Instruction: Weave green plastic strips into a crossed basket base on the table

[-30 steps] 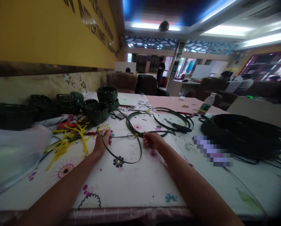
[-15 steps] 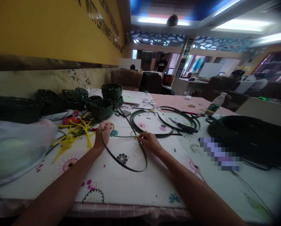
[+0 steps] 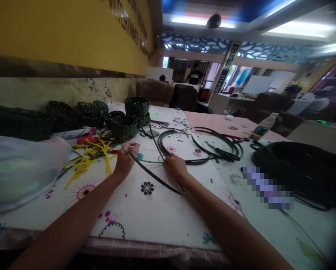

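A thin dark green strip (image 3: 153,176) lies bent in a loop on the flowered tablecloth (image 3: 145,217). My left hand (image 3: 125,160) is closed around one end of it, near the yellow strips (image 3: 89,159). My right hand (image 3: 175,167) pinches the strip where it crosses itself, about a hand's width to the right. Both hands rest low on the cloth.
Several dark green woven baskets (image 3: 128,116) stand at the back left. More dark strip coils (image 3: 201,144) lie behind my hands, and a large black coil (image 3: 300,165) fills the right. A clear plastic bag (image 3: 18,168) lies at the left. A bottle (image 3: 265,125) stands far right; people are in the background.
My hands have come closer together and the loop has flattened and narrowed between them. The view has shifted a little to the left.
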The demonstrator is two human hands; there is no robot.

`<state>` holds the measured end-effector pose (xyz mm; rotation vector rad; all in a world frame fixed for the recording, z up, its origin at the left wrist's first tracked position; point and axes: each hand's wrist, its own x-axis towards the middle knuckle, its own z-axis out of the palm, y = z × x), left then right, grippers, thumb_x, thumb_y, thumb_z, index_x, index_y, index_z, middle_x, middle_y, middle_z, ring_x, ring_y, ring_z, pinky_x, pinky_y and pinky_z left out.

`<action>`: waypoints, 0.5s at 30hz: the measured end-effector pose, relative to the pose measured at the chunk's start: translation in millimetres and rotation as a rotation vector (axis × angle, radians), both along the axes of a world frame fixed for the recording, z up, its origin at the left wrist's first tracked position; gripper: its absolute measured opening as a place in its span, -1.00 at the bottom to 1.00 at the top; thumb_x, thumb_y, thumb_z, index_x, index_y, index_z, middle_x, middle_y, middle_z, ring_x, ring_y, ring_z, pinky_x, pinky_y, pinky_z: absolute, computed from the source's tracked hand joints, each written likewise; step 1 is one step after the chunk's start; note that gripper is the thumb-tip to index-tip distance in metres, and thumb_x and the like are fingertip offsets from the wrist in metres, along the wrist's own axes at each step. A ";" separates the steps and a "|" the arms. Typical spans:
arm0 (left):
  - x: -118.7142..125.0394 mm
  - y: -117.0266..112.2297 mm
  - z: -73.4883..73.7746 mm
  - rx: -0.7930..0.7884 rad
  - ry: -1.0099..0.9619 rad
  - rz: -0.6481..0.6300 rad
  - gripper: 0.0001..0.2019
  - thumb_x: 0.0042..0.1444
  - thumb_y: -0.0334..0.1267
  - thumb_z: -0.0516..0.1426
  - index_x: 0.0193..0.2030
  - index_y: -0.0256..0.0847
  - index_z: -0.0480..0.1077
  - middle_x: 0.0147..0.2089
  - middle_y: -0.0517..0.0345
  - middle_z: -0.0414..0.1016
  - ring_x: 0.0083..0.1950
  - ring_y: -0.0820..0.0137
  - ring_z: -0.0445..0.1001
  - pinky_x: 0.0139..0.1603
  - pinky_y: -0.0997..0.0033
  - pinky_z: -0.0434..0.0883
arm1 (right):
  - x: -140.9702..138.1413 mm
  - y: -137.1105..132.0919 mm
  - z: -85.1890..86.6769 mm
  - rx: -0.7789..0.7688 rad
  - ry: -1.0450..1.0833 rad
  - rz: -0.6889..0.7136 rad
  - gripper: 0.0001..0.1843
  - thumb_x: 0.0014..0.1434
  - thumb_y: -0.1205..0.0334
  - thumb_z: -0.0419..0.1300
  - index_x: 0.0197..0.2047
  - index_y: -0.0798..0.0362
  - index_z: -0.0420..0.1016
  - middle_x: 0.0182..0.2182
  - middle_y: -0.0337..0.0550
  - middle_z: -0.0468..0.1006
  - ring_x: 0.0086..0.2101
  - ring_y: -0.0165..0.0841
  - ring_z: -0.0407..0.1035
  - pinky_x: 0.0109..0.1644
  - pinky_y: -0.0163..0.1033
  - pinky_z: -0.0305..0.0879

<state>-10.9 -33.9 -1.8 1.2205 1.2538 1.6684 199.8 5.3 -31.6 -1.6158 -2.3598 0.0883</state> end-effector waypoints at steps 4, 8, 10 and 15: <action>4.1 -7.7 5.9 0.149 0.030 -0.193 -0.59 -0.04 -0.18 0.28 -0.02 -0.19 0.37 -0.30 0.19 0.37 -0.50 0.60 0.21 -0.57 0.60 0.18 | 1.6 8.2 -0.3 0.009 0.053 0.006 -0.81 0.18 0.31 0.10 -0.36 0.11 0.54 -0.26 0.00 0.54 -0.28 -0.27 0.43 -0.27 -0.27 0.16; 9.1 -15.8 11.0 0.184 -0.021 -0.300 -0.37 -0.08 -0.27 0.28 0.19 -0.15 0.27 0.09 -0.02 0.31 -0.33 0.52 0.35 -0.39 0.50 0.39 | 9.0 14.0 -2.4 0.039 0.125 0.021 -0.81 0.19 0.27 0.09 -0.34 0.11 0.52 -0.35 -0.08 0.53 -0.34 -0.33 0.39 -0.28 -0.30 0.18; 10.4 -17.6 10.0 0.186 -0.075 -0.272 -0.41 -0.03 -0.29 0.22 0.20 -0.16 0.26 0.09 -0.03 0.29 -0.31 0.51 0.37 -0.34 0.45 0.43 | 11.1 14.5 -3.7 0.085 0.259 0.046 -0.80 0.20 0.21 0.08 -0.34 0.10 0.48 -0.41 -0.13 0.49 -0.39 -0.35 0.35 -0.31 -0.31 0.18; 10.5 -12.4 -2.0 0.117 -0.297 -0.235 -0.61 -0.04 -0.36 0.09 0.00 -0.20 0.33 -0.05 0.06 0.36 -0.34 0.50 0.38 -0.38 0.47 0.43 | 8.0 4.7 1.8 0.017 0.798 0.099 -0.74 0.09 0.02 0.20 -0.44 0.04 0.38 -0.57 -0.28 0.31 -0.50 -0.39 0.16 -0.42 -0.30 0.11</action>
